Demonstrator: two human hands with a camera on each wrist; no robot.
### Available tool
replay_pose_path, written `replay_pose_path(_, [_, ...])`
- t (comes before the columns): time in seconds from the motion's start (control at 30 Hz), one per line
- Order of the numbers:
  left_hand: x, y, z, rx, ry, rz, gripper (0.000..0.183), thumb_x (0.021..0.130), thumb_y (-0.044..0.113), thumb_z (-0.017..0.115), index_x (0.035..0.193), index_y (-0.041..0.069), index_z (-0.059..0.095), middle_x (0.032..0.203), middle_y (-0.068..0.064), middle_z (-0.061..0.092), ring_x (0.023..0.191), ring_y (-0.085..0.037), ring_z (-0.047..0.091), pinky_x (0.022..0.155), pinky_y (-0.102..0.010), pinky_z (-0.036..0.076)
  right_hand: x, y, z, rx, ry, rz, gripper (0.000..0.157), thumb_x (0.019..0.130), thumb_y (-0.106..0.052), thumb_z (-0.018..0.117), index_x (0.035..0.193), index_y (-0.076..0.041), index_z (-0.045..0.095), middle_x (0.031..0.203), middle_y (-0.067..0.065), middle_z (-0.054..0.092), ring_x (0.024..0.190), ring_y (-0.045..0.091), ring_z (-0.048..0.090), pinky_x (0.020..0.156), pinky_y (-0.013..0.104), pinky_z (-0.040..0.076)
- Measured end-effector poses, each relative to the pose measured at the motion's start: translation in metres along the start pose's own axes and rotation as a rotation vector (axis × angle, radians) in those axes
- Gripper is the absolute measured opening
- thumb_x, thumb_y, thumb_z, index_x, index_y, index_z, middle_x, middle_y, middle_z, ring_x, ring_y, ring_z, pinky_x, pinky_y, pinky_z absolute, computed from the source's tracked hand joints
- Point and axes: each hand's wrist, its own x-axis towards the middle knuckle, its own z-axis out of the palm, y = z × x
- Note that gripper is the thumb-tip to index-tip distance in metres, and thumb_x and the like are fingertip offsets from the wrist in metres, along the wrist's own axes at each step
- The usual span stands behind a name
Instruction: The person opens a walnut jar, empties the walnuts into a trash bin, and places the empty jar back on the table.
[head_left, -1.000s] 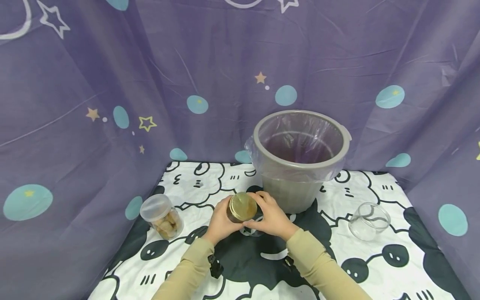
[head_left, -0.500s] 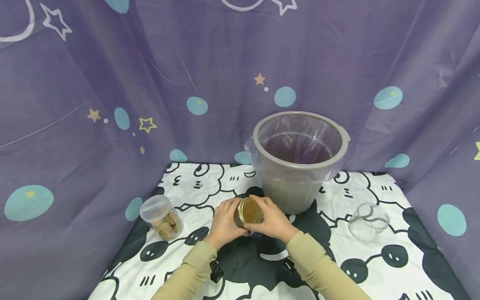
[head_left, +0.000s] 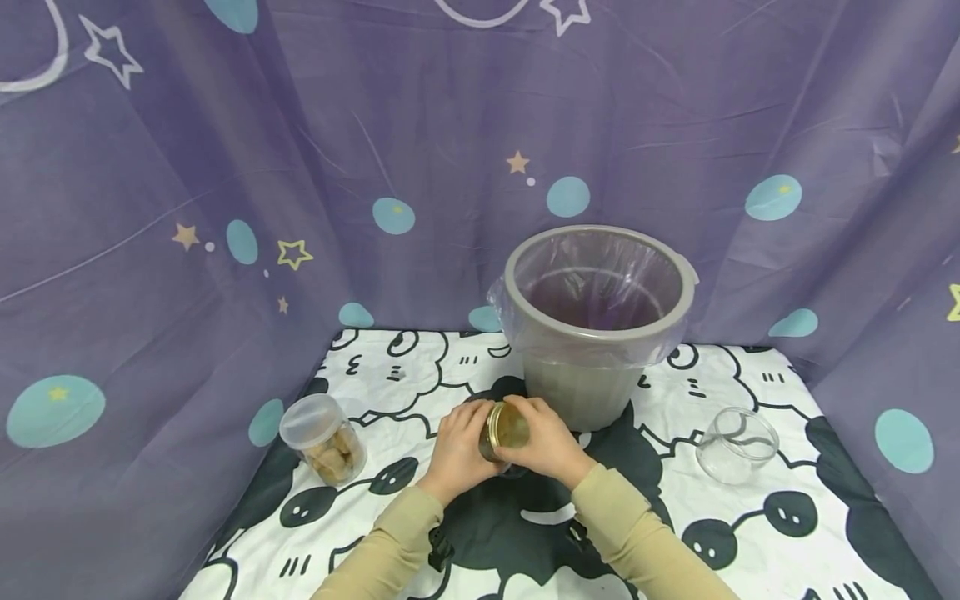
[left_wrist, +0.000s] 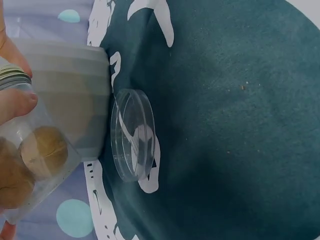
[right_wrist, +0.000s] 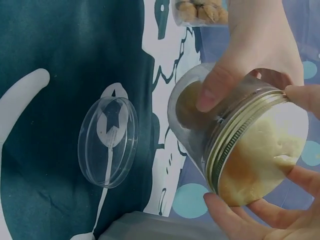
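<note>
My left hand (head_left: 459,454) grips the clear body of a jar that holds round brown pieces (left_wrist: 44,151). The jar lies tilted in the air, its gold screw lid (right_wrist: 265,150) facing right. My right hand (head_left: 551,444) holds the lid, its fingers and thumb spread around the rim. Below the jar, a shallow clear plastic lid (left_wrist: 132,135) lies on the dark part of the cloth; the head view mostly hides it behind the hands.
A grey bin (head_left: 581,392) with a clear liner stands just behind my hands. To the left is a jar of brown pieces (head_left: 330,450) with a translucent lid. An uncovered clear jar (head_left: 738,450) stands at right on the patterned cloth (head_left: 420,367). Purple curtains enclose the table.
The jar has tipped from nearly upright, its gold lid swinging round to the right. It has also shifted slightly right, with the left hand following; the right hand has barely moved.
</note>
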Motion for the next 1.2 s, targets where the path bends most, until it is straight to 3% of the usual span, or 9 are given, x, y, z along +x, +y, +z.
replay_pose_path(0.37, [0.0,0.006,0.007,-0.002,0.033,0.039,0.086,0.055,0.042,0.085,0.126,0.009,0.051,0.12,-0.008,0.057,0.11,-0.026,0.053,0.084,-0.045,0.048,-0.003,0.008,0.001,-0.003,0.078,-0.002,0.076,0.061,-0.036,0.085,0.126,-0.012,0.053,0.113,0.015,0.056,0.096,0.029,0.059,0.081,0.044,0.052])
replay_pose_path(0.6, [-0.004,0.006,0.015,-0.099,-0.037,0.012,0.093,0.055,0.044,0.087,0.131,0.01,0.046,0.124,-0.008,0.053,0.115,-0.027,0.05,0.091,-0.046,0.044,-0.004,0.01,-0.002,0.029,0.061,0.02,0.074,0.059,-0.036,0.085,0.122,-0.01,0.057,0.104,0.014,0.058,0.088,0.029,0.058,0.071,0.039,0.052])
replay_pose_path(0.83, [-0.009,0.007,0.021,-0.088,-0.076,0.012,0.094,0.054,0.042,0.087,0.132,0.012,0.045,0.126,-0.005,0.054,0.117,-0.025,0.049,0.096,-0.044,0.042,-0.011,0.013,-0.001,0.041,0.041,0.047,0.073,0.058,-0.035,0.086,0.122,-0.013,0.057,0.101,0.011,0.057,0.086,0.026,0.058,0.071,0.036,0.052])
replay_pose_path(1.2, [-0.002,0.004,0.018,-0.05,-0.009,0.09,0.088,0.051,0.045,0.085,0.126,0.014,0.051,0.118,-0.003,0.059,0.107,-0.022,0.055,0.084,-0.04,0.046,-0.013,0.015,-0.004,0.058,0.043,0.049,0.073,0.059,-0.033,0.086,0.123,-0.016,0.056,0.102,0.008,0.056,0.088,0.023,0.057,0.073,0.037,0.052])
